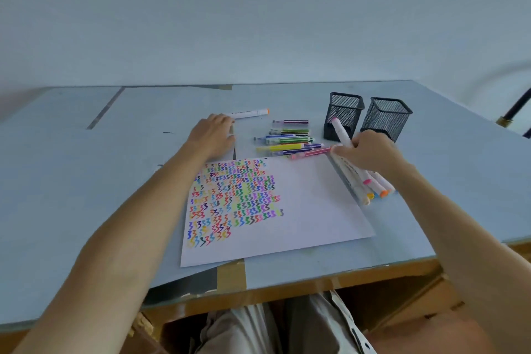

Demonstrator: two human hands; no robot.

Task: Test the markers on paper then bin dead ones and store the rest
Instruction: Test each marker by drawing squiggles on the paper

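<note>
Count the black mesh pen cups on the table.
2. One mesh cup stands behind the thin markers; the other mesh cup stands just right of it, beyond the right hand. None looks hidden.

Print on the white marker (249, 113) is too blurred to read.

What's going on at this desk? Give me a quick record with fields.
paper: white sheet, left part covered in coloured squiggles
thin markers: capped, lying in a row beyond the paper
white markers: bunch at the paper's right edge
mesh cups: two, black
right hand: holds a white marker
left hand: rests on the table, near an orange-tipped marker
</note>
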